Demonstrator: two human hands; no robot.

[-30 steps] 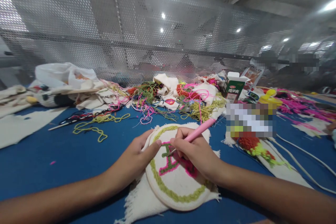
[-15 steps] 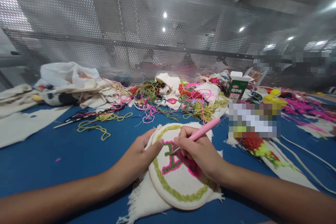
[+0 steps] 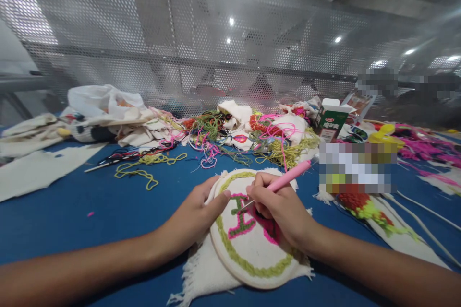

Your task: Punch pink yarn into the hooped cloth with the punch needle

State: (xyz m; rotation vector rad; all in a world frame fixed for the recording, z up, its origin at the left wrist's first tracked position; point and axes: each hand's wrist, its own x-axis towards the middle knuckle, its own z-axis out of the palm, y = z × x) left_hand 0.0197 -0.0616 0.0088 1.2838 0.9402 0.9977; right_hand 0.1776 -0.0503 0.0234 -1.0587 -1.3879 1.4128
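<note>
An embroidery hoop (image 3: pixel 264 284) with white cloth stretched in it lies tilted in front of me. Its cloth carries a yellow-green yarn ring and a green letter shape (image 3: pixel 240 220) edged in pink. My left hand (image 3: pixel 207 206) grips the hoop's left rim, thumb on top and fingers hidden underneath. Held like a pen in my right hand (image 3: pixel 279 206) is a pink punch needle (image 3: pixel 290 176). Its metal tip meets the green stitching, and pink yarn trails up from its back end. My right hand partly covers a second pink-edged shape.
Tangled yarn (image 3: pixel 288 148) and cloth scraps (image 3: pixel 236 112) are heaped along the back of the blue table (image 3: pixel 118 220). A green-and-white carton (image 3: pixel 331 122) and a yellow plastic object (image 3: pixel 385 139) stand at the right, near white cords. Behind rises a perforated metal screen (image 3: pixel 201 57).
The whole view has shifted slightly, so things appear a little further right. Both hands keep their hold, and the needle tip stays by the green stitching.
</note>
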